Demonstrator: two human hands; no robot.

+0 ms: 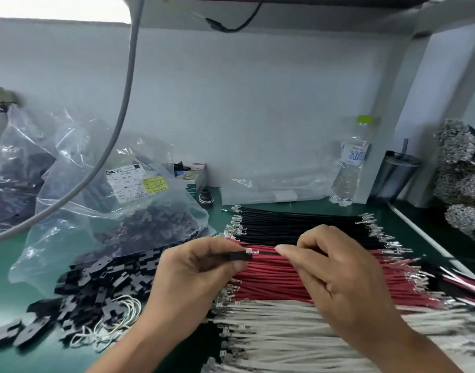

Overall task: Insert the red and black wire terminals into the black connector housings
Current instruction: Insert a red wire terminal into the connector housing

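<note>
black connector housing (240,256) pinched in left grip (193,267); right grip (336,267) pinches black wire (268,253); bag label (132,184) blurred.

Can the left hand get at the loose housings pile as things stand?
Probably not freely: the left hand is already pinching a black housing. The loose housings pile lies just beside it on the mat, uncovered.

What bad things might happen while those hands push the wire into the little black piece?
The terminal at the housing might go in crooked and bend, since the right hand pinches the wire well back. The left hand holds the housing only by its end, so it might slip.
</note>
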